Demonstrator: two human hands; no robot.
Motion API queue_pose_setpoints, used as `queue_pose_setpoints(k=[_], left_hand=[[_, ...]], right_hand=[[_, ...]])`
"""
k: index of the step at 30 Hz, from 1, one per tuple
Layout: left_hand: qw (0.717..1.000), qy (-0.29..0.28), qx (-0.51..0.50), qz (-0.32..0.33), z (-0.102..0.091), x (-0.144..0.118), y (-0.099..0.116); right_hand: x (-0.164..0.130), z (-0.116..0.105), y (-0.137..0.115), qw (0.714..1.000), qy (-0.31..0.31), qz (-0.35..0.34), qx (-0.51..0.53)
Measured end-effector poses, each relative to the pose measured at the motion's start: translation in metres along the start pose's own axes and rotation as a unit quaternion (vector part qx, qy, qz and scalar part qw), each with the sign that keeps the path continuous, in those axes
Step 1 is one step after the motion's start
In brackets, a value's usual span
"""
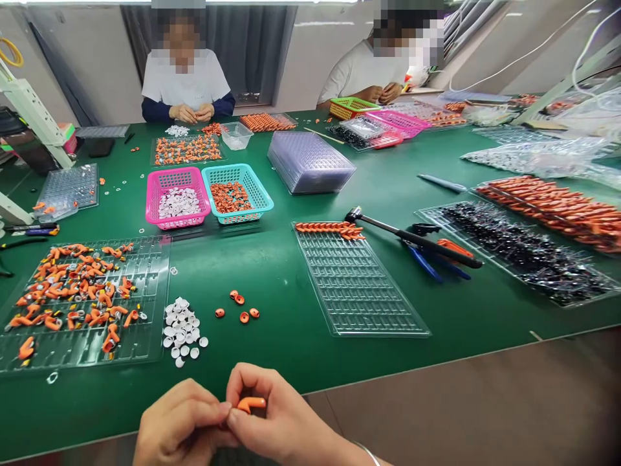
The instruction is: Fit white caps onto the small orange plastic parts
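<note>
My right hand (272, 414) pinches an orange earbud shell (252, 404) at the table's front edge, its stem pointing right. My left hand (182, 421) is closed with its fingertips against the shell's rounded end; what sits between those fingers is hidden. Just beyond my hands lie a pile of small white round caps (182, 330) and several orange earbud caps (244, 317). To the left, a clear plastic tray (150, 323) carries many loose orange earbud pieces (90, 291). Another clear slotted tray (363, 285), right of centre, has a row of orange pieces (330, 229) along its far end.
A pink basket (150, 200) of white caps and a blue basket (262, 191) of orange caps stand mid-table. Behind them is a stack of trays (310, 162). A hammer (412, 238), blue-handled pliers (427, 262) and a tray of black parts (528, 249) lie right. Two people sit opposite.
</note>
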State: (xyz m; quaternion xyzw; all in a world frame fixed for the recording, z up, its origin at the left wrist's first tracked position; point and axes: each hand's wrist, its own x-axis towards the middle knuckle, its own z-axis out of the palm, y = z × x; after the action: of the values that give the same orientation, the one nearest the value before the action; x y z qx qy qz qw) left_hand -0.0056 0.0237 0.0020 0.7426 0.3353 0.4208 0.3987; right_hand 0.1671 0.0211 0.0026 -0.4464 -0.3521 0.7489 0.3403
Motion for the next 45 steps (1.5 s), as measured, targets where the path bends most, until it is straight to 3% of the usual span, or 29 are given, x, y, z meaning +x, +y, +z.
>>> queue_pose_setpoints(k=[4, 6, 10, 14, 21, 26, 29, 34, 37, 41, 45], left_hand=[[0.968, 0.1, -0.122, -0.193, 0.008, 0.001, -0.002], [0.952, 0.118, -0.154, -0.236, 0.009, 0.002, -0.004], [0.949, 0.101, -0.168, -0.248, 0.006, 0.002, -0.005], [0.947, 0.134, -0.145, -0.253, 0.009, 0.003, 0.0], [0.965, 0.114, -0.099, -0.215, 0.007, 0.005, 0.004], [0.979, 0.063, -0.078, -0.178, -0.006, 0.004, -0.006], [0.984, 0.062, -0.069, -0.15, -0.01, 0.004, -0.01], [0.985, 0.063, -0.075, -0.139, -0.011, 0.008, -0.009], [0.972, 0.075, -0.124, -0.185, -0.01, 0.009, -0.008], [0.916, 0.072, -0.249, -0.306, -0.006, 0.007, -0.005], [0.879, 0.073, -0.307, -0.357, -0.003, 0.005, -0.002]], right_hand=[[0.0, -0.001, -0.005, 0.999, -0.005, 0.01, 0.03], [0.001, -0.003, -0.008, 0.998, -0.027, 0.012, 0.059], [0.003, -0.004, -0.009, 0.996, -0.042, 0.016, 0.082], [0.006, -0.002, -0.004, 0.994, -0.045, 0.03, 0.092], [0.012, 0.004, 0.014, 0.981, -0.045, 0.026, 0.189], [0.009, -0.008, 0.007, 0.99, -0.078, -0.03, 0.113], [0.007, -0.018, 0.002, 0.99, -0.109, -0.053, 0.074], [0.012, -0.02, 0.014, 0.979, -0.132, -0.038, 0.152], [0.015, -0.015, 0.024, 0.968, -0.116, -0.04, 0.217], [0.014, -0.01, 0.028, 0.959, -0.094, -0.046, 0.262], [0.013, -0.006, 0.028, 0.958, -0.081, -0.039, 0.274]])
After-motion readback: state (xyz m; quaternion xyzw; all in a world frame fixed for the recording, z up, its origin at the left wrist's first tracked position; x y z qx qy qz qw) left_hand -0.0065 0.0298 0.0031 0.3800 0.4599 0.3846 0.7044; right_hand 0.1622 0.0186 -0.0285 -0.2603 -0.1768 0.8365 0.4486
